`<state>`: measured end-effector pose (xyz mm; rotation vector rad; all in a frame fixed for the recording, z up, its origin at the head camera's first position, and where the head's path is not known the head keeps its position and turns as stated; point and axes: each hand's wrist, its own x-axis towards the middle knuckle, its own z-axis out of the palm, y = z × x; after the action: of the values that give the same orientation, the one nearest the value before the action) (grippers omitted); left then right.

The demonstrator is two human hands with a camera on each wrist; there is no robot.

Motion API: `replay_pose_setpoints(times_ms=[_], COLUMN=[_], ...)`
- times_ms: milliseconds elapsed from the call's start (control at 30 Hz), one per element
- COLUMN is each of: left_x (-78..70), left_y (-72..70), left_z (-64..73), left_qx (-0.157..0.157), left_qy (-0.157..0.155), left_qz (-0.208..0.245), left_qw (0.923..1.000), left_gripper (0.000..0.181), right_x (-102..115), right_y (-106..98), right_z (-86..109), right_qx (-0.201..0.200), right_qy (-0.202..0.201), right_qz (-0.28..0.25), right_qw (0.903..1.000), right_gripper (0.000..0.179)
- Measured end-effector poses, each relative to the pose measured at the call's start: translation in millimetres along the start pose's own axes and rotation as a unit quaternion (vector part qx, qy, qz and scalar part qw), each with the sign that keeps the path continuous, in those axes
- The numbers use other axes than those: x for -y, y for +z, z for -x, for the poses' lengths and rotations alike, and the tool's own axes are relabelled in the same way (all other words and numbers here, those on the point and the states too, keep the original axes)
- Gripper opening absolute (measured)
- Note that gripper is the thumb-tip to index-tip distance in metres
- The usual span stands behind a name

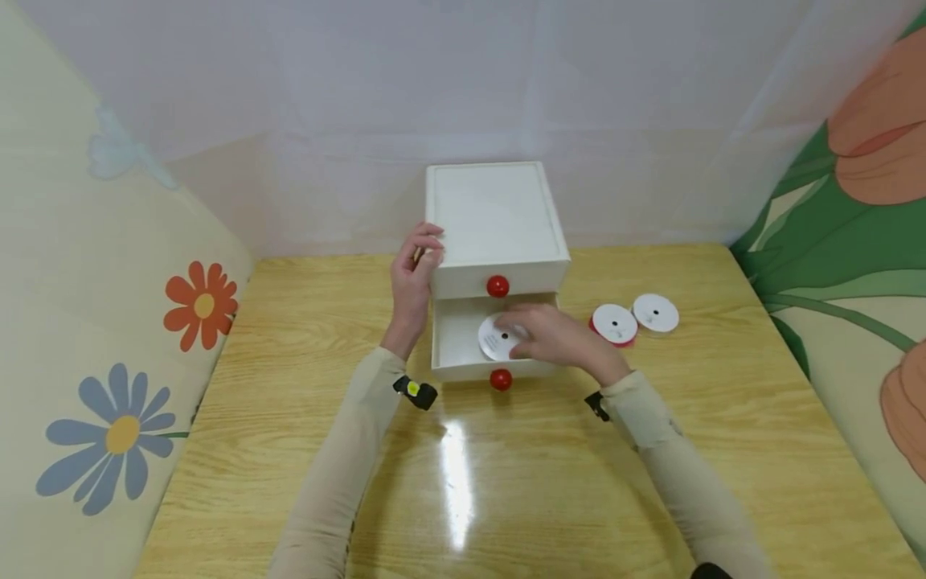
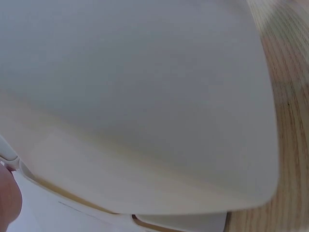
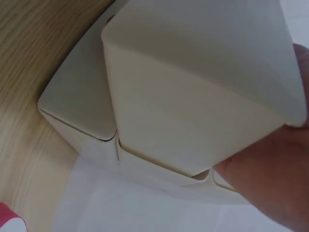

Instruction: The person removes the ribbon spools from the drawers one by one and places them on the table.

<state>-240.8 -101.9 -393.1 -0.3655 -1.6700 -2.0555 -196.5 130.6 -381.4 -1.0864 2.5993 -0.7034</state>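
Observation:
A small white drawer cabinet stands at the back of the table, its lower drawer pulled out and its upper one closed. My left hand rests against the cabinet's left side, its fingertips lying over the top edge. Inside the lower drawer, my right hand pinches a flat white ribbon spool by its edge; the fingers cover part of the disc. The right wrist view shows the outside of the pulled-out drawer with part of that hand beside it. Mostly the drawer fills the left wrist view.
Two more ribbon spools lie on the table right of the cabinet: one with red ribbon and one white. Red round knobs stick out from the drawer fronts. A pale cloth hangs behind the wooden table.

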Motion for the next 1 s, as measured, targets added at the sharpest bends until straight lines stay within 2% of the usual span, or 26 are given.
replay_pose_setpoints(times_ms=[367, 467, 667, 1000], left_x=[-0.4, -1.6, -2.4, -0.9], left_y=[0.8, 0.9, 0.8, 0.2], left_z=[0.6, 0.9, 2.0, 0.8], left_qx=[0.003, 0.005, 0.003, 0.003], left_qy=[-0.001, -0.007, -0.023, -0.011], left_qz=[0.01, 0.008, 0.012, 0.009], left_qw=[0.9999, 0.9999, 0.9997, 0.9999], left_gripper=[0.021, 0.019, 0.018, 0.021], right_x=[-1.8, -2.3, -6.0, -10.6], right_y=[-5.5, -5.3, -0.7, 4.6], right_z=[-9.0, -10.7, -11.1, -11.3], right_qx=[0.067, 0.062, 0.046, 0.021], right_qy=[-0.036, -0.05, -0.045, -0.061], right_qz=[0.05, 0.07, 0.076, 0.083], right_qw=[0.9958, 0.9944, 0.9951, 0.9945], right_gripper=[0.065, 0.066, 0.064, 0.06])
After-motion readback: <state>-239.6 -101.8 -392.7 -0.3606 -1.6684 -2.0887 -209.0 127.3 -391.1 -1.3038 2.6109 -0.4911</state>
